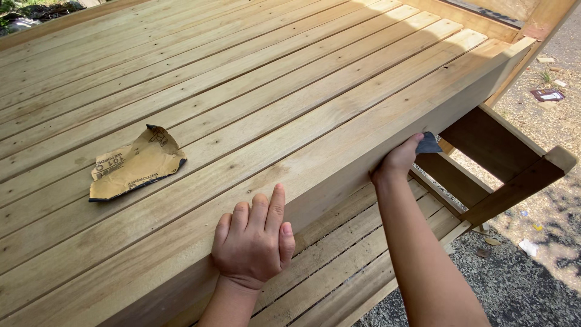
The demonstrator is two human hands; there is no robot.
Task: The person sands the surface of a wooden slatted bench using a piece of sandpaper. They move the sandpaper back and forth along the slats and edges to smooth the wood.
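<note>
From the head camera we see our left hand (254, 239) lying flat, fingers together, on the top edge of the frame (339, 151), gripping nothing. Our right hand (398, 160) presses a small dark sanding scrap (430, 143) against the frame's side face, fingers closed on it. We judge the step to be sanding that side rail; the next stroke calls for steady pressure along the grain while the left hand braces. A larger sandpaper sheet (136, 165) (crumpled, tan back up) lies on the slats (212, 79), well apart from both hands. We are outdoors in sun; gravel (548, 200) and litter lie beyond the frame.
</note>
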